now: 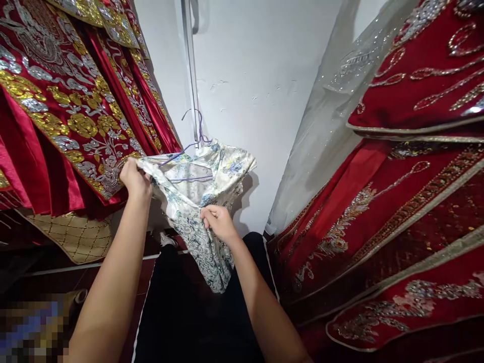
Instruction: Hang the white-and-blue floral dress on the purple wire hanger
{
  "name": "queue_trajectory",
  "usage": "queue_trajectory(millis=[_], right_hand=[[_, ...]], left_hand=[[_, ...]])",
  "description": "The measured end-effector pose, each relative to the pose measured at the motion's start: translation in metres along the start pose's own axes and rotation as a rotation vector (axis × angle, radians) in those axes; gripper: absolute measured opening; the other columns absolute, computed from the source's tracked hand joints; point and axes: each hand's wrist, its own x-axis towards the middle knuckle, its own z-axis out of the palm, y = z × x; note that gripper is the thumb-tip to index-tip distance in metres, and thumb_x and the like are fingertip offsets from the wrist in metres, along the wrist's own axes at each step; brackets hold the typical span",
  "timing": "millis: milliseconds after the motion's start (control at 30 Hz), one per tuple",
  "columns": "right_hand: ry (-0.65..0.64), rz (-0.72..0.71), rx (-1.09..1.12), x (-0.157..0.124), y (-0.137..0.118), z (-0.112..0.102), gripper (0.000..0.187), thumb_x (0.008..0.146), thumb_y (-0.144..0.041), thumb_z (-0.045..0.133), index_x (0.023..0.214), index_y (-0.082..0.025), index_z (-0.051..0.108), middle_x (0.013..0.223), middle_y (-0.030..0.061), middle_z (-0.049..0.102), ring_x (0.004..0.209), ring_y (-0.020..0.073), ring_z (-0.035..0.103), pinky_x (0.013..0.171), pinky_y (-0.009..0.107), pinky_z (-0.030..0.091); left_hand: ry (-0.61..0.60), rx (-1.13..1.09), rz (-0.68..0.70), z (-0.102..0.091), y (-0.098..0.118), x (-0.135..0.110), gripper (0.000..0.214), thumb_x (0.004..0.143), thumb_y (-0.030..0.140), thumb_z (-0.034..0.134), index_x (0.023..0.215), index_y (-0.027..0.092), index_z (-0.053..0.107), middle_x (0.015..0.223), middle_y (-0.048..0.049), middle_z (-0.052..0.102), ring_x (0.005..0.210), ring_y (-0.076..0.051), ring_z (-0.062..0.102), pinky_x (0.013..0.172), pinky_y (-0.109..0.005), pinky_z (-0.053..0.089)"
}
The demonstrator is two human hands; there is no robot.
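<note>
A white garment with a blue and green floral pattern hangs in front of me on a purple wire hanger. The hanger's hook stands up beside a metal pole. My left hand is closed on the garment's left shoulder edge. My right hand pinches the cloth at the bottom of the V-shaped neckline. The lower part of the garment hangs down between my legs.
Red embroidered garments hang on the left, and more beaded red garments on the right. A sheer plastic cover hangs by the white wall. The metal pole rises ahead. A blurred patch covers the lower left corner.
</note>
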Motion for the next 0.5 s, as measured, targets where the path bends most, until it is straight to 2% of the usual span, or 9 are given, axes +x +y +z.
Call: queue_trajectory(millis=[67,133,267,333,433,500], right_hand=[[-0.034,0.007,0.010,0.000,0.006,0.007,0.027,0.086,-0.037,0.054,0.068,-0.019,0.060,0.050,-0.0029,0.052,0.048,0.0112,0.047,0.051,0.024,0.037],[-0.052,0.014,0.014,-0.006,0.012,0.008,0.026,0.086,-0.036,0.054,0.066,-0.019,0.060,0.049,-0.0030,0.052,0.048,0.0113,0.048,0.052,0.024,0.038],[0.001,0.044,0.024,-0.018,0.017,0.005,0.026,0.084,-0.033,0.056,0.063,-0.019,0.059,0.049,-0.0024,0.053,0.048,0.0115,0.048,0.051,0.024,0.037],[0.032,0.075,0.048,-0.022,0.019,0.006,0.027,0.084,-0.034,0.056,0.062,-0.019,0.059,0.048,-0.0023,0.052,0.046,0.0116,0.047,0.049,0.024,0.036],[0.050,0.116,0.104,-0.028,0.024,0.014,0.026,0.083,-0.034,0.056,0.062,-0.020,0.059,0.046,-0.0025,0.051,0.045,0.0118,0.045,0.048,0.025,0.034],[0.052,0.130,0.134,-0.032,0.024,0.021,0.025,0.083,-0.032,0.055,0.062,-0.020,0.059,0.046,-0.0025,0.050,0.045,0.0117,0.045,0.048,0.025,0.034]], left_hand=[[0.080,0.000,-0.023,-0.010,-0.007,0.008,0.032,0.097,0.034,0.052,0.071,0.020,0.037,0.063,0.0065,0.036,0.057,-0.008,0.042,0.061,-0.022,0.040],[0.100,0.051,0.015,-0.022,-0.009,0.005,0.030,0.100,0.025,0.046,0.071,0.019,0.039,0.065,0.0058,0.038,0.061,-0.008,0.043,0.064,-0.022,0.040],[0.071,0.255,0.207,-0.041,-0.005,-0.016,0.021,0.096,0.013,0.053,0.075,0.013,0.051,0.076,0.0038,0.048,0.076,-0.008,0.043,0.077,-0.018,0.037],[0.038,0.315,0.239,-0.046,-0.004,-0.023,0.021,0.095,0.014,0.054,0.074,0.013,0.052,0.075,0.0043,0.047,0.075,-0.008,0.041,0.077,-0.017,0.037],[0.046,0.251,0.179,-0.048,-0.004,-0.022,0.027,0.098,0.020,0.047,0.071,0.016,0.046,0.067,0.0059,0.039,0.065,-0.008,0.040,0.071,-0.018,0.040],[0.048,0.131,0.065,-0.047,-0.006,-0.021,0.029,0.099,0.027,0.043,0.072,0.018,0.045,0.065,0.0047,0.040,0.063,-0.009,0.046,0.071,-0.020,0.045]])
